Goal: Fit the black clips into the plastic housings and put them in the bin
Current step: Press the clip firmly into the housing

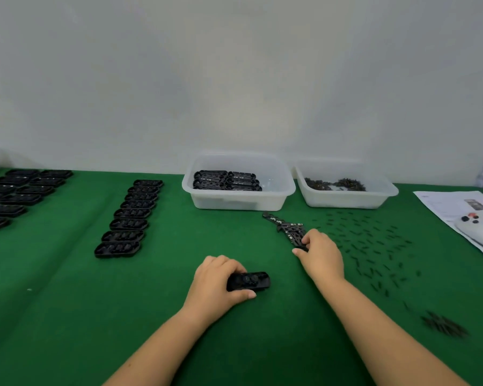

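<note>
- Because the work seems to run in batches, flat black plastic housings (20, 195) lie in staggered rows at the far left of the green-covered worktop (67, 302), with a second single column of black housings (129, 215) nearer the middle, likely staged within reach.
- Left hand (215, 285) curls its fingers and thumb round one black oblong housing (250, 281) and pins it flat on the worktop, probably to steady it for fitting; the housing sticks out to the right of that hand.
- Behind, a translucent white plastic bin (239, 200) holds neatly stacked finished pieces, so output sits straight ahead.
- Right hand (321, 256) pinches the near end of a black clip strip (286, 228), which runs away from the fingers toward the bin.
- Further right, a second white tub (346, 200) holds dark small parts, and loose small black clips (374, 246) lie scattered just beside the right hand.
</note>
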